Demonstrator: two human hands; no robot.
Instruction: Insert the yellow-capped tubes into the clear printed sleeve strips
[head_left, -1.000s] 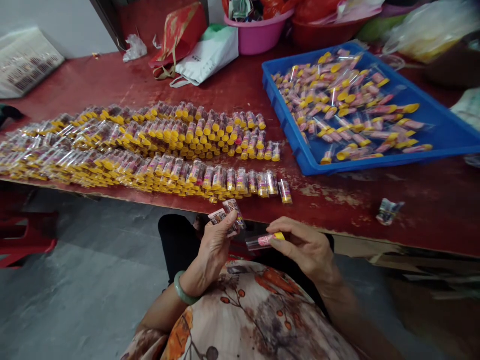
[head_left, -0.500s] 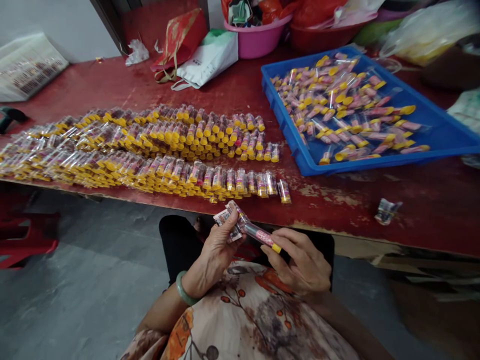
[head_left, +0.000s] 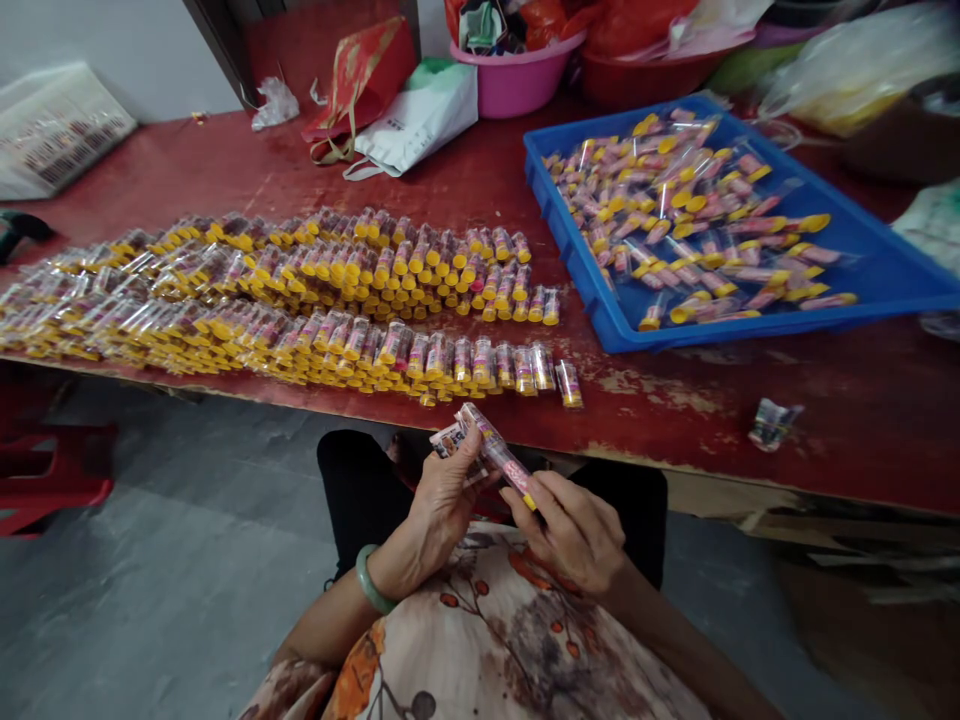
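Note:
Above my lap, my left hand (head_left: 439, 505) pinches a few flat printed plastic wrappers (head_left: 448, 440) under its thumb. My right hand (head_left: 574, 530) grips a clear tube with a yellow end cap and pink contents (head_left: 514, 470). The tube's far end lies along or inside a wrapper at my left thumb; which of the two I cannot make out. On the table edge just ahead stand piled rows of wrapped tubes with yellow ends (head_left: 352, 345). A single wrapped tube (head_left: 569, 384) lies at the right end of the front row.
A blue tray (head_left: 600, 315) holding loose unwrapped tubes sits on the red table (head_left: 675, 400) to the right. One crumpled wrapper (head_left: 773, 424) lies near the front edge. Bags (head_left: 420, 115) and a pink basin (head_left: 517, 85) stand behind. A red stool (head_left: 60, 480) is at lower left.
My right hand has moved left toward my left hand, bringing the tube further along the wrapper. My left hand has hardly shifted.

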